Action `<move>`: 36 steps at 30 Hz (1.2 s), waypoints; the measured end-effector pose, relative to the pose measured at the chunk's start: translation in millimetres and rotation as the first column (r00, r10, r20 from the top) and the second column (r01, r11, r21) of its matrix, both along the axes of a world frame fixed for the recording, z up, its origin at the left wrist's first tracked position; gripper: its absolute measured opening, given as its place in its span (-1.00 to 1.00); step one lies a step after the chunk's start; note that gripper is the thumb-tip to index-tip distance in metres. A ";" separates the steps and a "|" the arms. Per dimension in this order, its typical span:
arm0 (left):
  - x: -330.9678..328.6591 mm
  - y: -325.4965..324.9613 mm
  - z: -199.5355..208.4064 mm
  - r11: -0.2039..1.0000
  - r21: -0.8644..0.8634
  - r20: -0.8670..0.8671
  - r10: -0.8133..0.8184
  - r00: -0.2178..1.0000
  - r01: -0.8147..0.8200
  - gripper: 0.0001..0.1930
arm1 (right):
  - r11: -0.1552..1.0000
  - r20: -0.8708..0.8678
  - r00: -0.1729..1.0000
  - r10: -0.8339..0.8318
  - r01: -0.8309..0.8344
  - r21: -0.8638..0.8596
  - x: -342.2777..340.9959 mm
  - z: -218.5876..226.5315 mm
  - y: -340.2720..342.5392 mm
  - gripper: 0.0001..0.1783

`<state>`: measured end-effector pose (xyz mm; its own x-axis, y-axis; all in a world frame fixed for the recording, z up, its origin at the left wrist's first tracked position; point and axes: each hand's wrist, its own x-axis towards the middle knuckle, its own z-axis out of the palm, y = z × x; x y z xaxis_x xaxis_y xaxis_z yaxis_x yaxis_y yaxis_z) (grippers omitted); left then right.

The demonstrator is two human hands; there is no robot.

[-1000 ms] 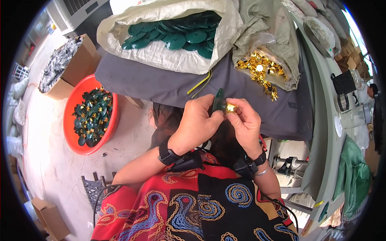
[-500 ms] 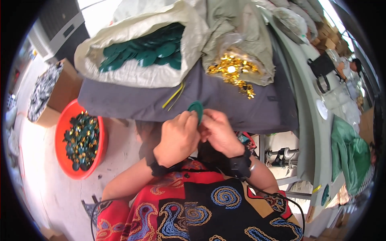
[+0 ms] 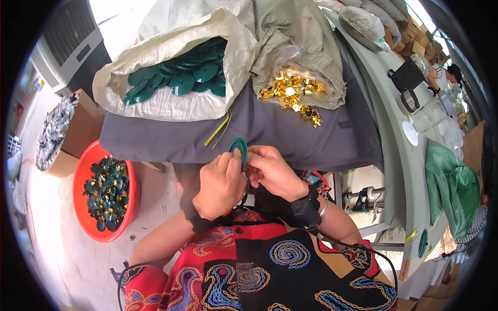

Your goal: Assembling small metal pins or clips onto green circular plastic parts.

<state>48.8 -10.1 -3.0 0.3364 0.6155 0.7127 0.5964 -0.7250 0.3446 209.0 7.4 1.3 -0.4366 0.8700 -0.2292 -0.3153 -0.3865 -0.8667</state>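
Note:
Close to my body, at the near edge of the grey-covered table, I hold a green plastic disc tilted up on its edge. My left hand is closed round its lower part. From the other side my right hand meets it with pinched fingers; what is between those fingertips is hidden. Beyond, a white woven sack lies with its mouth towards me, full of green discs. To its right, shiny gold metal pieces spill from an olive sack with a clear liner.
On the floor at left stands an orange tub of green discs with gold pieces. Behind it is a cardboard box of silvery pieces. Yellow strips lie on the cloth. A long pale table with green fabric runs along the right.
My view has shifted a little. The disc is turned so more of its face shows, and both hands stay on it.

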 end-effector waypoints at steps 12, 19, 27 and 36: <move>-2.8 1.1 -19.3 0.755 -0.603 0.507 0.111 0.855 0.259 -0.92 | 0.353 0.513 0.643 -0.569 -0.372 0.858 -2.9 -9.1 1.7 -0.73; -22.5 7.2 -15.5 0.938 -0.340 0.286 0.036 0.957 0.066 -0.90 | 0.781 0.415 0.873 -0.256 -0.066 0.621 -18.1 -13.0 7.4 -0.79; -187.5 35.6 -36.3 0.696 -0.714 0.675 0.655 0.341 0.077 -0.91 | 0.618 0.605 -0.138 -0.785 -0.256 0.743 96.1 13.5 66.6 -0.56; -309.9 51.8 -70.4 0.617 -0.776 0.605 0.787 0.123 -0.131 -0.53 | 0.711 0.624 -0.340 -0.703 -0.327 0.623 102.0 -24.9 94.2 -0.73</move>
